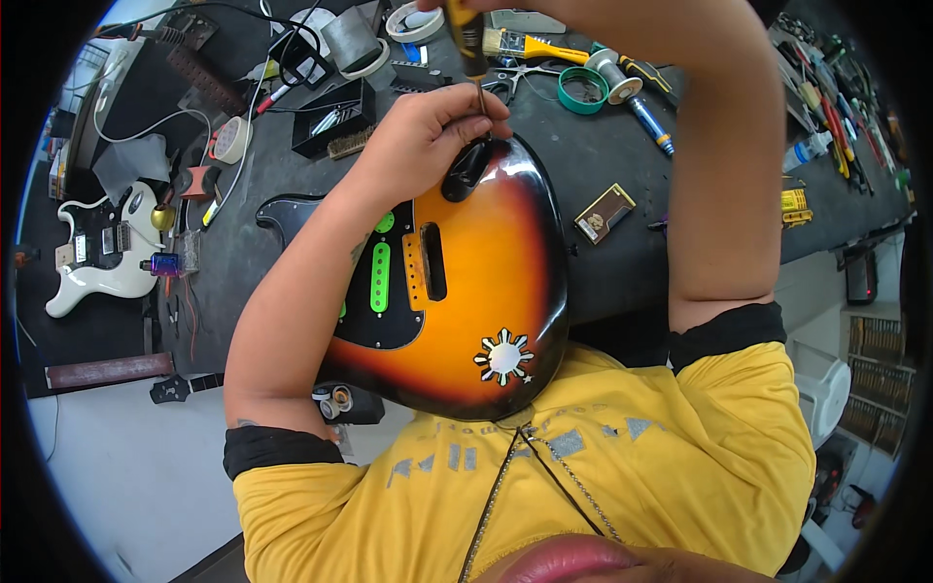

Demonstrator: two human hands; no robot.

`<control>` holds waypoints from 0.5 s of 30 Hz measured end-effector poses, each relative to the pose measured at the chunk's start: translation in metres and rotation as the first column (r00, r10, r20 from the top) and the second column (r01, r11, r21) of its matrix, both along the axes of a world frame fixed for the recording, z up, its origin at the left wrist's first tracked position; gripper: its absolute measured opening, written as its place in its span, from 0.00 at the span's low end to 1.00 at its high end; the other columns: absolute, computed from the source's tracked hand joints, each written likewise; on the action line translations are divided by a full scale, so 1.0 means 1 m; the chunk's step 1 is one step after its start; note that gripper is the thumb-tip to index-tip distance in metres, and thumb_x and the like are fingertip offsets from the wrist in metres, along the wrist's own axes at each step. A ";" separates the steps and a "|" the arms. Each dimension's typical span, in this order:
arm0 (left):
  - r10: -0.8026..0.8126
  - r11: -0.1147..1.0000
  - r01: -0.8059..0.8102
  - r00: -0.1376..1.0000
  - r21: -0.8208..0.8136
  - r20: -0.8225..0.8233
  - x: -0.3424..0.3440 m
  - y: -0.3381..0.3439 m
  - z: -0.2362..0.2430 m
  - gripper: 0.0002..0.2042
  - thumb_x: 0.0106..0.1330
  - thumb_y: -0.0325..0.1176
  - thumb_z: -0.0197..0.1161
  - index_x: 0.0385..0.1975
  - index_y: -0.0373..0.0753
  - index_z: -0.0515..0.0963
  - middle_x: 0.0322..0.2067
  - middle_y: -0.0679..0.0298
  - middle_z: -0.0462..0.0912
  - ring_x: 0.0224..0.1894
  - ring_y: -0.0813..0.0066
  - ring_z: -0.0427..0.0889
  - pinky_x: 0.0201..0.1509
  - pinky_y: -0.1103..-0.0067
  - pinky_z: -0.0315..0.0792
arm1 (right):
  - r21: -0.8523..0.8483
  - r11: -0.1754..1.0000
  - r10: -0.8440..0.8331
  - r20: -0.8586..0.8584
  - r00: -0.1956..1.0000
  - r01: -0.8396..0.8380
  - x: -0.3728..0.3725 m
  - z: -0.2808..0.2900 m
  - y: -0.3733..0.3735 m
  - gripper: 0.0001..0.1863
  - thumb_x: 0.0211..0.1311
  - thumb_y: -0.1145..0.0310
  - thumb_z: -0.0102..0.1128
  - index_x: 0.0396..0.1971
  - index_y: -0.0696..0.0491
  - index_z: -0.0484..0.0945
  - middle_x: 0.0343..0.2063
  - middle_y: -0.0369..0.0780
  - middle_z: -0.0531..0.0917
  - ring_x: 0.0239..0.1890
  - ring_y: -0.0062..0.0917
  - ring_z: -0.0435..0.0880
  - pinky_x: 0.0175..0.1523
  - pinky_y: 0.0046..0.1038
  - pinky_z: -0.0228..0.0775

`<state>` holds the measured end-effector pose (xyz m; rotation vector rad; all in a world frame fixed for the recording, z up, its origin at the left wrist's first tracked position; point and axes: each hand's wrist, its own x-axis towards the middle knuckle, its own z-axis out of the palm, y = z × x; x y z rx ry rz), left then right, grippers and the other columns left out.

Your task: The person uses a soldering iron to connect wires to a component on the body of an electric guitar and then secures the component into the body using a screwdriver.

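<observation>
A sunburst electric guitar body (510, 253) lies at the near bench edge against my yellow shirt. It bears a black pickguard (389, 325) with a green pickup cover (380, 277) and a white sun-shaped decal (503, 358). My left hand (437, 121) is closed, thumb and fingers pinched around the lower shaft of a screwdriver (468, 39) at the body's far edge. The screwdriver stands nearly upright above a dark oval jack recess (468, 170). My right hand (515, 6), mostly cut off by the top edge, grips its yellow-and-black handle. The screwdriver's tip is hidden by my left fingers.
A small box (604, 213) lies right of the guitar body. Farther back are a paintbrush (535, 46), a green tape roll (582, 89), a solder spool (614, 76) and a black tray (333, 117). At left rests a white guitar body (107, 243); hand tools (836, 126) crowd the right.
</observation>
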<state>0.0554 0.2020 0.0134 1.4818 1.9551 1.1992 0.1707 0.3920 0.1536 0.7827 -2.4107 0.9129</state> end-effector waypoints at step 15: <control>0.054 0.997 -0.054 0.998 0.049 0.011 0.001 -0.004 -0.001 0.10 0.73 0.21 0.61 0.51 0.32 0.82 0.40 0.62 0.88 0.45 0.79 0.86 0.53 0.82 0.78 | 0.032 0.983 -0.182 0.169 0.969 0.179 -0.011 0.004 -0.012 0.10 0.64 0.70 0.67 0.38 0.63 0.85 0.33 0.48 0.88 0.38 0.34 0.89 0.44 0.32 0.81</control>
